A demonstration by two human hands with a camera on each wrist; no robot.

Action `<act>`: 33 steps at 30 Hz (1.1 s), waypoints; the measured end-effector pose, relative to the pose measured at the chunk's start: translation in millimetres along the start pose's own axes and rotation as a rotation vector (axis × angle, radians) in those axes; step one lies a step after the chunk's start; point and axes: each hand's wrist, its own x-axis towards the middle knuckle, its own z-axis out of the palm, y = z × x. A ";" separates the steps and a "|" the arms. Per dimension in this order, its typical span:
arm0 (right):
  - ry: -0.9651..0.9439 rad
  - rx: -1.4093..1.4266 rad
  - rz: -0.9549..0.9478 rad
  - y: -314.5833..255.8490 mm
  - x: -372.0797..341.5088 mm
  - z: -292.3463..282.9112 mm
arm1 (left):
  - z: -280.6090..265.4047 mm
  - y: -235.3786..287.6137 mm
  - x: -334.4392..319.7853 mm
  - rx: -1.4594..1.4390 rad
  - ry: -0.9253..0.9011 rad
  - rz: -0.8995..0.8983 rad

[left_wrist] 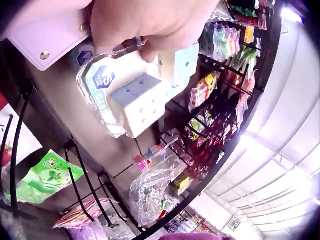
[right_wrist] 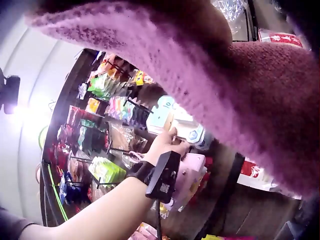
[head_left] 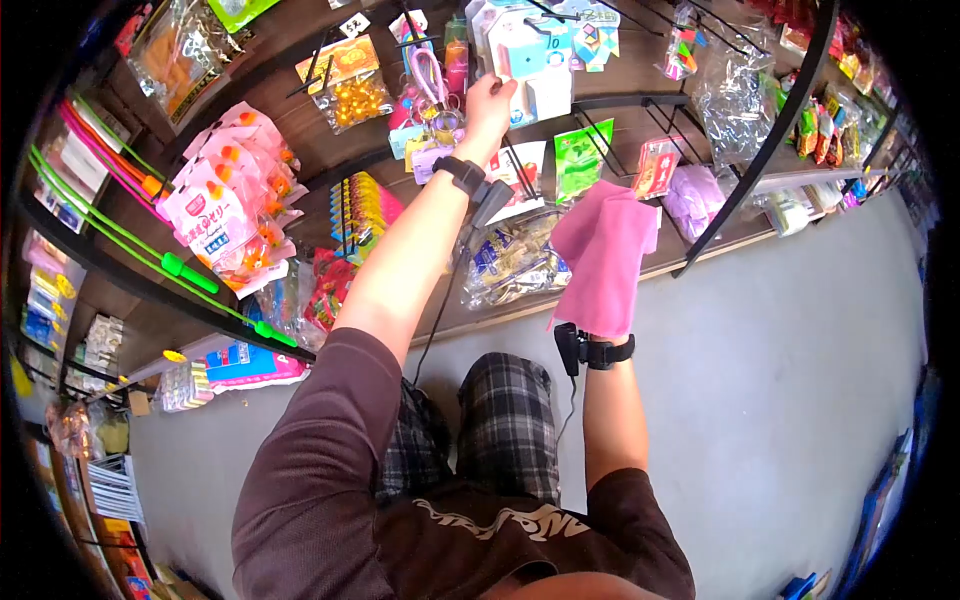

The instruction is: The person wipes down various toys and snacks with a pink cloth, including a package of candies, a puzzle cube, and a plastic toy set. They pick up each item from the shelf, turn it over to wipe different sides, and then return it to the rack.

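My left hand (head_left: 486, 112) reaches up to the shelf rack and pinches the top edge of a clear-packed puzzle cube (left_wrist: 137, 105). The cube is white with a grey-blue side, and its pack hangs among others like it. Beside these fingers is a pale lilac pouch (left_wrist: 47, 37) with metal studs. A pink cloth (head_left: 605, 260) is in my right hand (right_wrist: 205, 22), which is lower and to the right, in front of the shelf. The cloth covers most of that hand, so its fingers are hidden.
Black hooks and wires carry bagged goods: pink jelly bags (head_left: 235, 190), gold candy (head_left: 358, 100) and a green packet (head_left: 583, 160). Clear-wrapped packs (head_left: 515, 260) lie on the lower shelf. A black rack post (head_left: 770, 130) slants at right, over the grey floor (head_left: 780, 380).
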 end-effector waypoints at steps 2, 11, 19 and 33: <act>0.004 -0.011 -0.020 -2.0 0.7 0.9 | 3.2 -14.5 5.5 -0.031 -0.011 0.055; 0.019 -0.024 -0.130 -7.3 -0.6 4.5 | -7.8 20.5 -38.5 -0.179 -0.150 -0.018; -0.084 -0.588 -0.542 -42.8 -24.1 63.5 | -20.6 66.3 -69.5 -0.352 -0.318 -0.145; -0.200 -0.815 -0.809 21.8 16.9 18.0 | -55.7 99.8 -154.0 -0.347 -0.187 -0.135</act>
